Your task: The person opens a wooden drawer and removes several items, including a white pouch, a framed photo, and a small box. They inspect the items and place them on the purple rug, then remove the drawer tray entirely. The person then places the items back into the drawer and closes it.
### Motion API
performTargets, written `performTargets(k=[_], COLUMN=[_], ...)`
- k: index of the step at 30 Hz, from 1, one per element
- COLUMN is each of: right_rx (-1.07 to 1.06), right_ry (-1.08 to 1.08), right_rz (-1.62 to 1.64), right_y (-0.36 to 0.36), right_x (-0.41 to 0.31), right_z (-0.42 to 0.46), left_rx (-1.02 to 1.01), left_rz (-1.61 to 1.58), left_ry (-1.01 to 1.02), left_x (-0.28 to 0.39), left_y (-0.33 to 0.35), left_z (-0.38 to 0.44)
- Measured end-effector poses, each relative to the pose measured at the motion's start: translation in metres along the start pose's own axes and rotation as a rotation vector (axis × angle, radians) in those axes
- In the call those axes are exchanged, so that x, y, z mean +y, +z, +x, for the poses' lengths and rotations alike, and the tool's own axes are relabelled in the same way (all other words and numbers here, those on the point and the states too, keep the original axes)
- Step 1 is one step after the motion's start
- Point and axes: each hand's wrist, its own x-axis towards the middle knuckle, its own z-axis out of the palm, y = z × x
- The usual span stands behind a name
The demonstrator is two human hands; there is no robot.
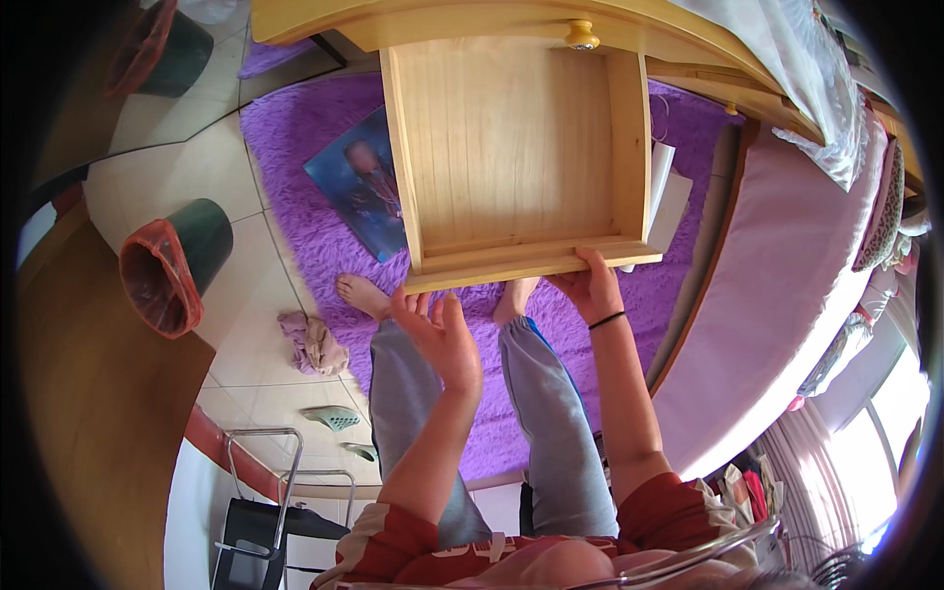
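A pale wooden drawer (516, 147) juts out toward me from beneath a yellow wooden furniture top (457, 18), its bare bottom board showing. My right hand (592, 291) grips the right part of the drawer's front panel (509, 267), thumb over the top edge and fingers underneath. At the panel's left corner is my left hand (442, 335), palm turned up and fingers apart. Its fingertips are at the panel's edge; whether they bear any weight I cannot tell. A dark band circles my right wrist.
A purple shaggy rug (295, 147) lies under my bare feet, with a blue portrait picture (354, 184) and white sheets (667, 214) on it. A lined bin (177, 265), crumpled cloth (313, 343) and green slippers (332, 418) are left. A bed (782, 287) borders the right.
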Motion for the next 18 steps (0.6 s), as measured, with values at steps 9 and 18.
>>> performTargets(k=[9, 18], right_rx=[0.017, 0.041], right_ry=[0.015, 0.055], right_rz=[0.117, 0.089], right_y=[-0.009, 0.002], right_x=[0.016, -0.007], right_z=[0.021, -0.004], left_rx=[-0.067, -0.067], left_rz=[-0.074, 0.008], left_ry=[-0.055, -0.013], left_x=[-0.014, 0.002], left_y=[0.0, -0.002], left_z=[0.004, -0.003])
